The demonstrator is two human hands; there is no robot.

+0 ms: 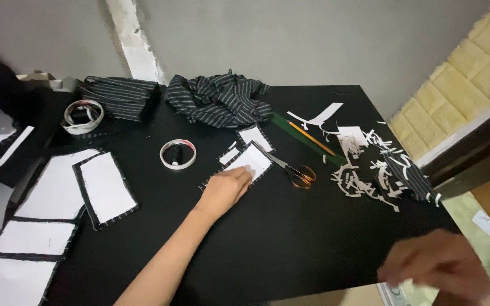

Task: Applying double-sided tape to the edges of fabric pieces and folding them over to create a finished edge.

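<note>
Left edge panels: four white rectangular fabric panels with dark striped borders (104, 188) lie flat from 7 to 9 o'clock on the black tabletop (290, 238), overlapping slightly, likely stacked so their edges stay uncreased.

Tape rolls: two. One white tape roll with a dark core (82, 116) sits at 10 o'clock; a second white tape roll (177, 154) lies flat near the centre, just left of the worked piece.

Striped cloth: two lots. A folded black pinstriped cloth (121, 96) at 11 o'clock, and a crumpled black pinstriped cloth heap (219, 100) at 12 o'clock (pushed back against the wall, out of the working space).

Left hand: the left hand (225, 190) rests palm down, fingers spread flat, pressing the near corner of a small white patch with a striped fringe edge (250, 161), seemingly to keep it from sliding.

Small patches: three near the centre, the pressed one and two smaller white pieces (254, 136) touching it at 12 o'clock.

Scissors: one pair of scissors with amber handles (297, 173), just right of the patch.

Pencil: one orange pencil (311, 137) lying on a green strip (303, 139).

Scraps: a heap of white paper snippets (367, 170) at 3 o'clock, too many to count.

Right hand: the right hand (438, 266) is blurred at 5 o'clock, off the tabletop's edge; fingers curled, but I cannot tell whether it holds anything.
</note>
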